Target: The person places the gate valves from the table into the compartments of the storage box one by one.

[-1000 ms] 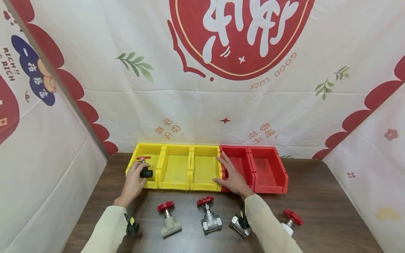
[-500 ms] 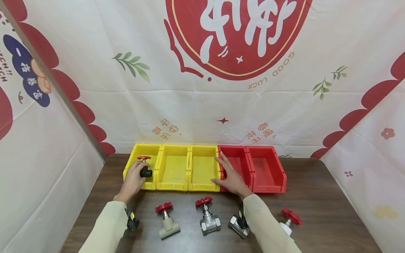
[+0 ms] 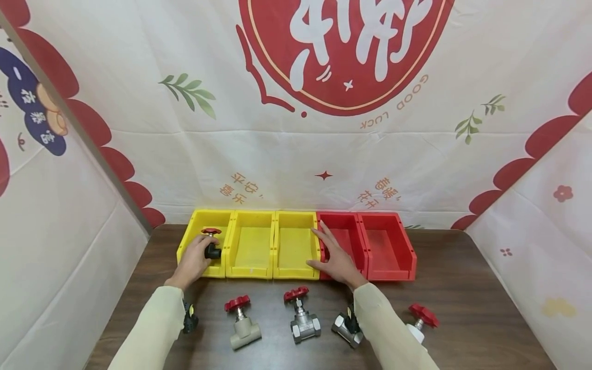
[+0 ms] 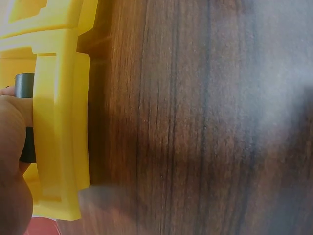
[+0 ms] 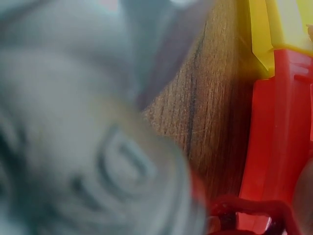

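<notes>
Here's the left hand, far-left on the tabletop, its fingers wrapped round the body of a black valve inside the leftmost yellow bin. Nice low hold, that: the red handwheel stands clear above the fingers, and the chunky body looks the surer thing to grip. Whether the valve rests on the bin floor, I can't tell.

Over to the right hand: fingers spread wide, nothing held, straddling the line where the third yellow bin meets the first red bin. Steadying the row, perhaps; contact isn't clear.

All five bins stand side by side along the far edge, low fronts facing the person, presumably for easy reaching in. Towards the near edge, well spaced for picking up, I'd say: a beige valve, a steel valve, a second steel one and a white valve, partly behind the right sleeve.
</notes>
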A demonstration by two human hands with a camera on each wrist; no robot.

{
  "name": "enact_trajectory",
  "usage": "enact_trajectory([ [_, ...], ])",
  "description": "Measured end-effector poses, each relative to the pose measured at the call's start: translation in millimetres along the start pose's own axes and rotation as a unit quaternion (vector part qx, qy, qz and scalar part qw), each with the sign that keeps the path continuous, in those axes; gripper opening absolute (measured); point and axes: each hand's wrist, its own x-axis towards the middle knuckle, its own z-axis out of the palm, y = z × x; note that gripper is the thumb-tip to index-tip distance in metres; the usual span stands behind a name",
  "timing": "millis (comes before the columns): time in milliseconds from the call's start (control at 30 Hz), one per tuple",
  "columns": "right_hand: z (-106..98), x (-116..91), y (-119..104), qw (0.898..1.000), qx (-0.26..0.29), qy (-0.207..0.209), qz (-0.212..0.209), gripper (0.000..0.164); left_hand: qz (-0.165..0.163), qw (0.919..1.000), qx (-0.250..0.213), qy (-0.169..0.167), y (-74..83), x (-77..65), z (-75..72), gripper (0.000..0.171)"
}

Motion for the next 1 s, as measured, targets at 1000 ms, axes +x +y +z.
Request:
enact_trajectory([
  [1000,-2,-3,-5,1.0,0.004,0.004,0.011,0.094,-0.001,0.9976,0.01,-0.069,-2.7,11.0,-2.1,0.043],
])
